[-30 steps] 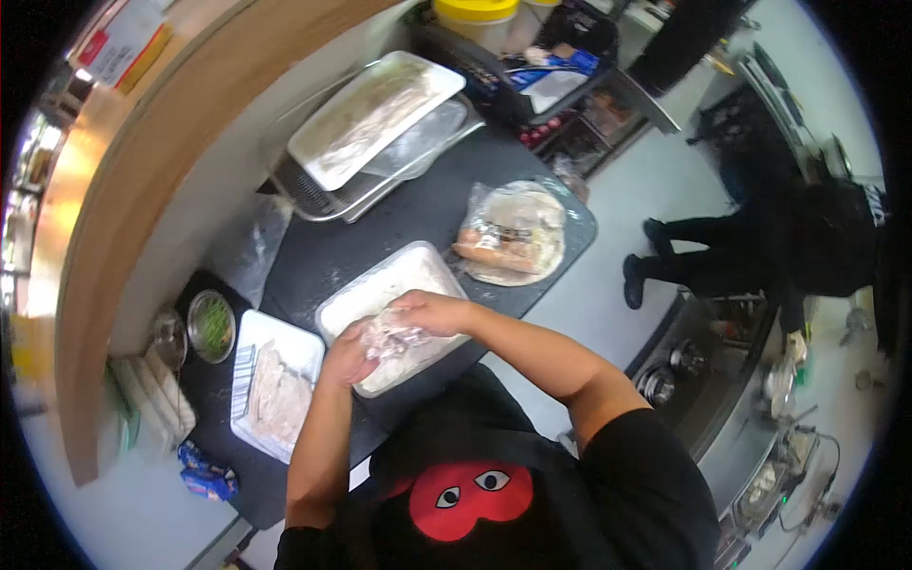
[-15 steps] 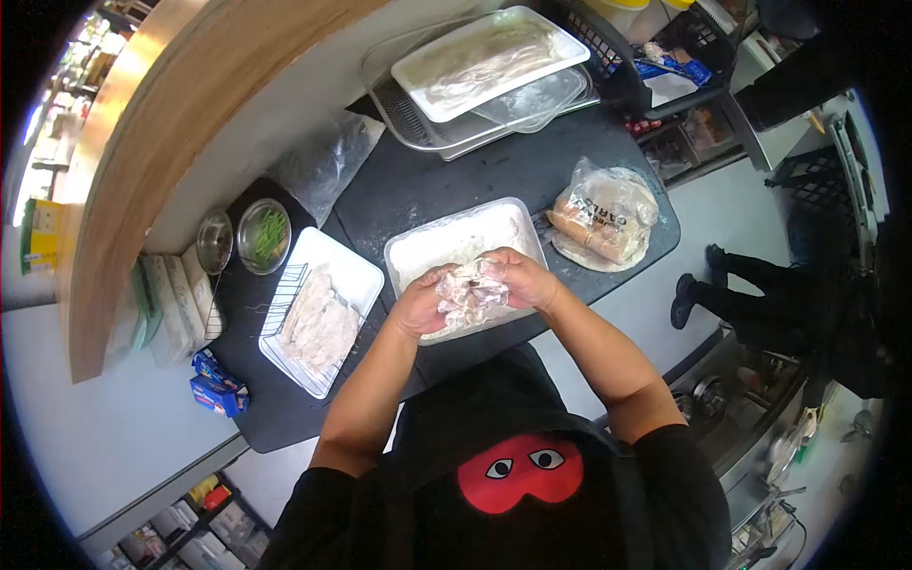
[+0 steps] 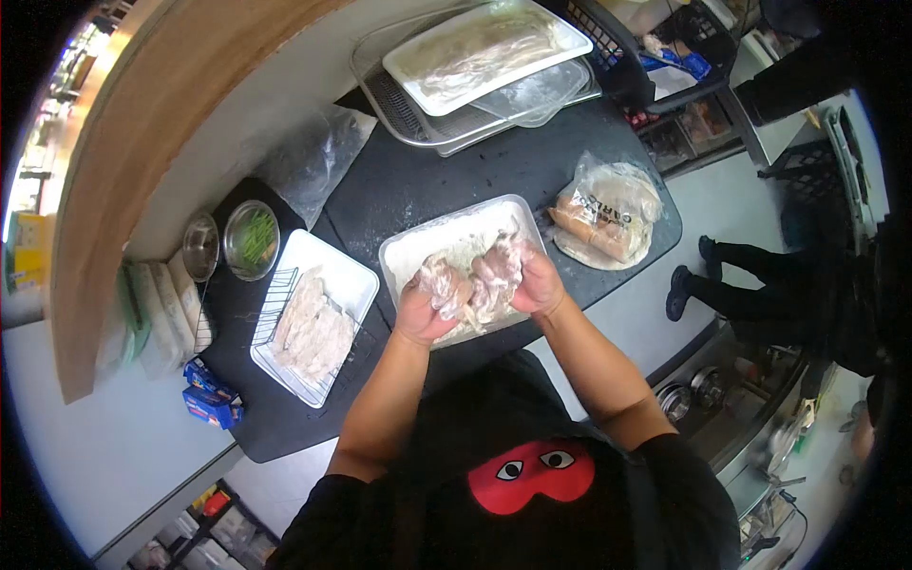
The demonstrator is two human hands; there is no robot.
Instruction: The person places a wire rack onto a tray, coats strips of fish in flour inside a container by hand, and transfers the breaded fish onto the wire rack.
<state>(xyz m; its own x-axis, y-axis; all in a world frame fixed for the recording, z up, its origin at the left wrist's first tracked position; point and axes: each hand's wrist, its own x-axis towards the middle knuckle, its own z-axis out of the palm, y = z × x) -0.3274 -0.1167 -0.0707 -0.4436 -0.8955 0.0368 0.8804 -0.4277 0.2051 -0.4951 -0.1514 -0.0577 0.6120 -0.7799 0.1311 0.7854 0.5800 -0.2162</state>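
A flour-dusted piece of raw meat (image 3: 496, 274) hangs from both my hands over a white tray of flour (image 3: 399, 249). My left hand (image 3: 424, 312) is closed around its left lobe, and my right hand (image 3: 540, 283) grips the right lobe. Whether the two lobes are one piece or two I cannot make out. Left of the flour tray stands a white tray with a wire rack (image 3: 353, 266), where pale, floured meat (image 3: 312, 328) lies. Right of the flour tray rests a clear printed plastic bag (image 3: 608, 214) with something orange-brown inside.
At the back, a white tray (image 3: 484, 57) sits on stacked clear containers. Two metal bowls stand left, one holding green stalks (image 3: 255, 237). A blue box (image 3: 213, 399) lies near the left table edge. Another person's legs (image 3: 741, 285) show at the right, beyond the table.
My hands have moved apart, spreading the bunched meat into two visible lobes. The whole view has shifted slightly.
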